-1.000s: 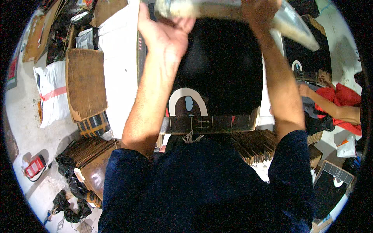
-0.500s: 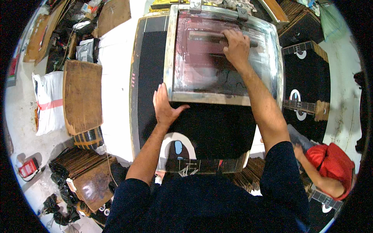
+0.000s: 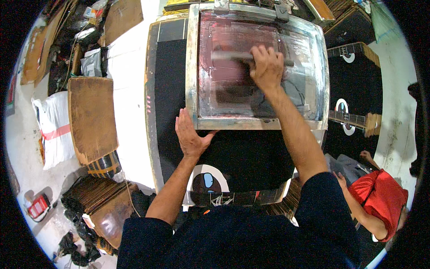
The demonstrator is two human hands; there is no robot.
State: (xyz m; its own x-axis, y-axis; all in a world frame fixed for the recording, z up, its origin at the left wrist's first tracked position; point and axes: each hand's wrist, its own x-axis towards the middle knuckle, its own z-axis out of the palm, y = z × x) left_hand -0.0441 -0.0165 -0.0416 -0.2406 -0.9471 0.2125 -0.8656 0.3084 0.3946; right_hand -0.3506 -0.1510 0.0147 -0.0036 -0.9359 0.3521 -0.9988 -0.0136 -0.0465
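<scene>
A screen printing frame point(image 3: 233, 123) with pale rims and dark red ink lies flat over a board covered in black fabric point(image 3: 255, 161), which bears a white arch with a blue oval point(image 3: 208, 179). My right hand point(image 3: 267, 67) grips a long squeegee point(image 3: 226, 55) lying across the inked mesh, its fingers curled over the handle. My left hand point(image 3: 191, 133) rests at the frame's lower left corner, fingers stretched upward and thumb out along the lower edge, holding nothing that I can see.
Other printed black boards point(image 3: 354, 80) lie to the right, where a person in red point(image 3: 376, 199) works. At left are a wooden board point(image 3: 92, 119), a white sack point(image 3: 51, 148), stacked boards point(image 3: 94, 199) and a red object point(image 3: 38, 206) on the floor.
The frame has come down from my raised hands onto the board. My right hand has moved onto the squeegee, then slightly nearer to me. My left hand has dropped to the frame's corner.
</scene>
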